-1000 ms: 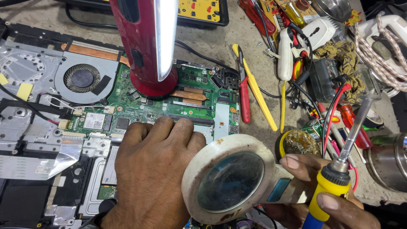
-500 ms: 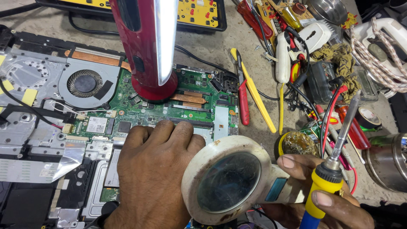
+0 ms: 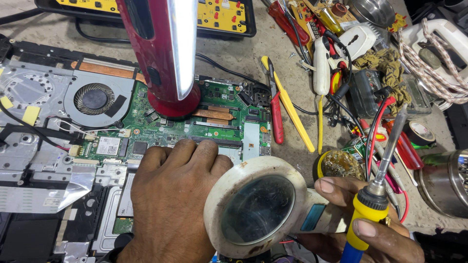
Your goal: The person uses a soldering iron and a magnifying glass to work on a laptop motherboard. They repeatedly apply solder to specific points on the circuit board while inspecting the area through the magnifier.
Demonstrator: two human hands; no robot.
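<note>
On the left side of the worktop (image 3: 243, 58) lies an opened laptop (image 3: 44, 160) with its cover off. You can see the round fan (image 3: 93, 99) near the far left edge and the green board (image 3: 195, 122) next to it. A red lamp (image 3: 163, 53) stands right on the green board and shines down.

The left hand (image 3: 170, 199) lies flat, palm down, on the near edge of the green board, fingers bent a little. It holds nothing; it just presses there.

Next comes a white magnifying glass (image 3: 256, 209), big and round, held over the near edge of the worktop. The right hand (image 3: 360, 229) grips its handle and also a soldering iron (image 3: 378, 195) with a yellow and blue grip. The iron's tip points up and away, well apart from the board.

Far right are pliers (image 3: 276, 104) with red handles, wires and a small tin of paste (image 3: 339, 165).

I think the opening-up is done. The iron is not touching the board, so the fixing looks yet to come.
</note>
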